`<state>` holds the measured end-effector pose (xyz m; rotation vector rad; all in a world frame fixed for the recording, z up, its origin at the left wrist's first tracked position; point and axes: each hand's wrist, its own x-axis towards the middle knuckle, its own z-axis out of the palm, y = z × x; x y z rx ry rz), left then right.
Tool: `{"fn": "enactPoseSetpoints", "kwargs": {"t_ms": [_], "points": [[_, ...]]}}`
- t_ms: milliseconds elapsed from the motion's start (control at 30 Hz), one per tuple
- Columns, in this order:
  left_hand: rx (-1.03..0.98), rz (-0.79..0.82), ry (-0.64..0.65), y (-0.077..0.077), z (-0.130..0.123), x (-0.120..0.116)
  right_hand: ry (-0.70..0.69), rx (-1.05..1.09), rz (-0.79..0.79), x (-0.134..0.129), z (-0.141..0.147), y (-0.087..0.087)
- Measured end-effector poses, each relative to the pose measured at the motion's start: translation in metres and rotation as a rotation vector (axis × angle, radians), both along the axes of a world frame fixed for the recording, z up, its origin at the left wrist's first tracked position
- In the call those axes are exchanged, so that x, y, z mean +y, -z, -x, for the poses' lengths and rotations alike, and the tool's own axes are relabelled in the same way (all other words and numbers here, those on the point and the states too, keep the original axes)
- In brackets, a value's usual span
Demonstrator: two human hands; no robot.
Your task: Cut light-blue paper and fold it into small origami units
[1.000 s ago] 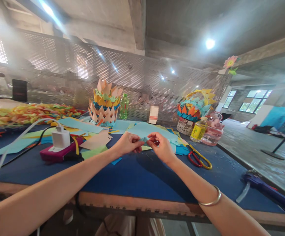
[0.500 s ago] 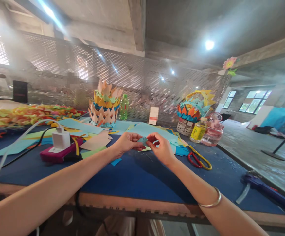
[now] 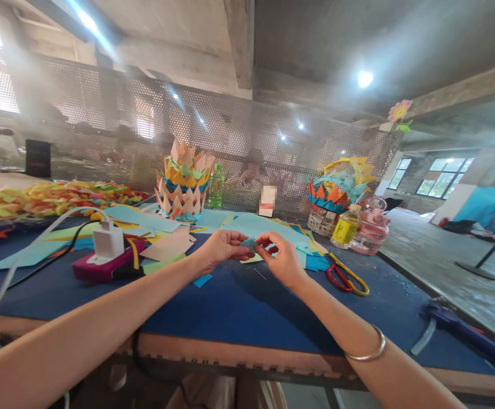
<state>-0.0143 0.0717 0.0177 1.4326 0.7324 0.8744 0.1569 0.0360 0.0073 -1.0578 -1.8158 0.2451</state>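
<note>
Across the back of the blue table (image 3: 230,318), the containers made quite a line-up! Far left stood a clear jar (image 3: 2,149), its contents too murky to read. Then came the tiered paper basket (image 3: 183,196), ringed with pink, blue and yellow points, its inside hidden, and just beside it an upright green bottle (image 3: 217,190). Over on the right, a second basket (image 3: 323,220) carried orange and blue points under a yellow arched handle; next to it stood a small bottle (image 3: 345,230) with a yellow label and a see-through pink bottle (image 3: 370,233), the liquid level in each unclear.

And in the middle, the fingers! The left hand (image 3: 221,250) had thumb and forefinger closed on a small folded blue paper (image 3: 249,243), the gap narrow, just the paper's thickness. Opposite, the right hand (image 3: 279,255) pinched the other edge with its fingertips, the remaining fingers curled.

There sat the paper, bridging the two hands, above the table and in front of the flat blue sheets (image 3: 268,224). One face showed, tilted toward the camera; it was so small and so covered by fingers that its long axis and the way its tip pointed could not be told. Well to the right lay the scissors (image 3: 360,284), red and yellow handles nearest the person.
</note>
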Motion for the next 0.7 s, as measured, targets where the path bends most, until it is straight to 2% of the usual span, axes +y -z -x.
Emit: {"fn": "enactPoseSetpoints", "kwargs": {"t_ms": [367,700], "points": [[-0.023,0.153,0.078,-0.0047,0.0026,-0.0037,-0.043,0.05,-0.015,-0.0044,0.0022,-0.0025],[-0.047,0.289,0.084,-0.006,0.0037,-0.0011,-0.065,0.04,-0.044,-0.0038,0.001,-0.0022]]}}
